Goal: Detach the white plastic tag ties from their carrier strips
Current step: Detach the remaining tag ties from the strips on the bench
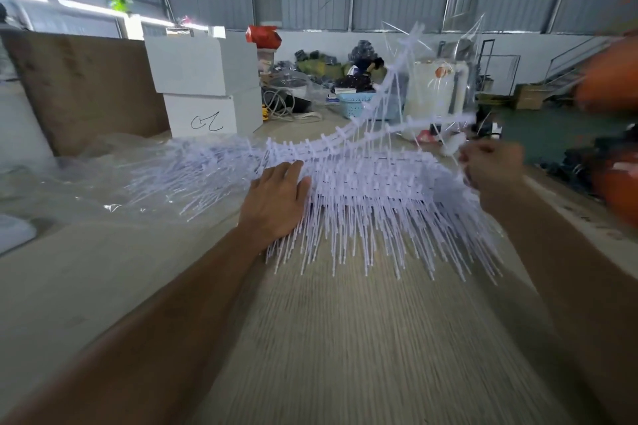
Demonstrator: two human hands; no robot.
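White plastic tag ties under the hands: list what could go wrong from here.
1. The right hand pinches only the end of a raised carrier strip; its grip could slip or the strip could snap.
2. The left hand lies flat on the stack of white plastic tag ties; a hard pull may drag and tangle it.

The scene is being viewed from one head-worn wide-angle camera, angled forward and down, close over the table [345, 338], with the warehouse behind.

- Bench [345, 338]: pale wood-grain top.
- Ties [373, 217] lie piled mid-bench.
- Clear plastic sheet [69, 183] at left.
- Two stacked white boxes [207, 86] behind.
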